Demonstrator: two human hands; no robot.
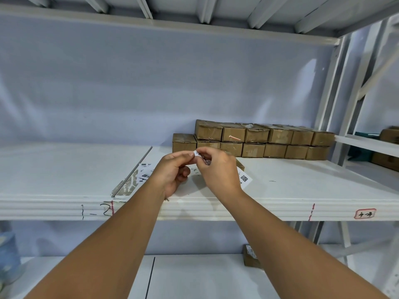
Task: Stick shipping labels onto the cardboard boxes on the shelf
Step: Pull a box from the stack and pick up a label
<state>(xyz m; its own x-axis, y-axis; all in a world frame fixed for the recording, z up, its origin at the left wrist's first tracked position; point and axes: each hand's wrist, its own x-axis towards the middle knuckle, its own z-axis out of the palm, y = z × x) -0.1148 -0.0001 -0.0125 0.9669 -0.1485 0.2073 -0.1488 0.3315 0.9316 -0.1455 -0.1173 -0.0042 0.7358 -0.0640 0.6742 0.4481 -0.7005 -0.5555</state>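
Just in front of the stacked cardboard boxes (259,139), my left hand (172,172) and right hand (218,169) both pinch one shipping label (197,153) at its corner, and I reckon a crooked peel could curl it onto itself.

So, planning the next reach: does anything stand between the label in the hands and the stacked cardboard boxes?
Nothing visible does. The left hand and right hand pinch the label just before the cardboard boxes; only shelf surface shows between.
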